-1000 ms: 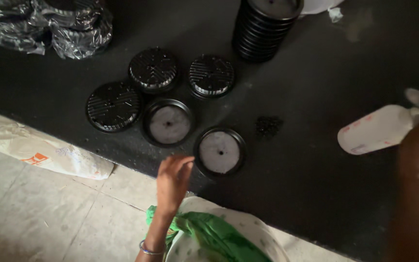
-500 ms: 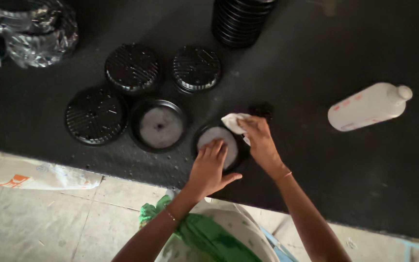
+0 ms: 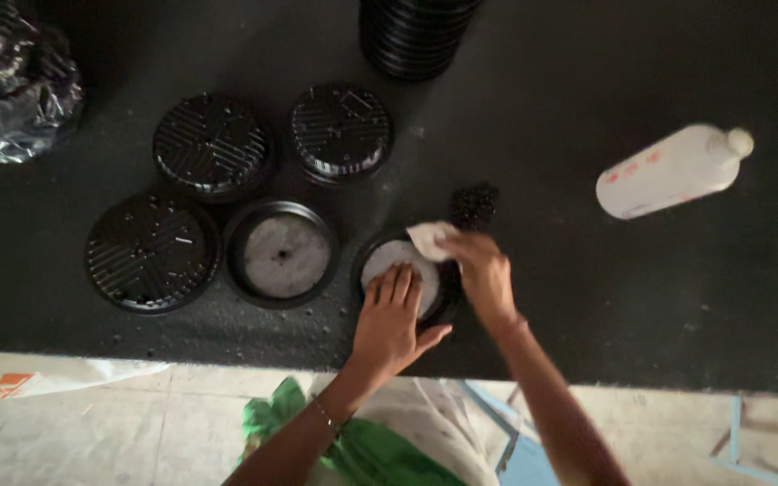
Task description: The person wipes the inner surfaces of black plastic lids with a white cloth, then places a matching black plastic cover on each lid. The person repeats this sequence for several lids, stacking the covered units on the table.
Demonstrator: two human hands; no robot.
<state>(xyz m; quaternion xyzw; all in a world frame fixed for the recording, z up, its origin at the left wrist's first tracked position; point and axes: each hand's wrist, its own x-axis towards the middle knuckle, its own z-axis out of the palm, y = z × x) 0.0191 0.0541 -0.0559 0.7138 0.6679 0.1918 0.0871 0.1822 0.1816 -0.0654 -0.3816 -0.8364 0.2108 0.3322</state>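
Observation:
A round black tray with a pale disc inside (image 3: 391, 259) lies on the dark mat (image 3: 542, 297). My left hand (image 3: 391, 326) rests flat on its near edge, fingers spread over the disc. My right hand (image 3: 482, 270) pinches a small white cloth or paper piece (image 3: 428, 238) at the tray's far right rim. A second black tray with a pale disc (image 3: 282, 253) sits just left. A small pile of dark granules (image 3: 474, 203) lies just beyond my right hand.
Three upside-down ribbed black trays (image 3: 151, 253) (image 3: 212, 144) (image 3: 340, 131) lie at left. A stack of black trays (image 3: 416, 34) stands at the far edge. A white bottle (image 3: 671, 170) lies at right. Shiny wrapped bundles (image 3: 11, 94) are far left. A green bag (image 3: 380, 454) sits below.
My right hand left the white bottle on the mat and came to the near tray with the white piece. My left hand moved onto the tray's rim. The view shifted closer.

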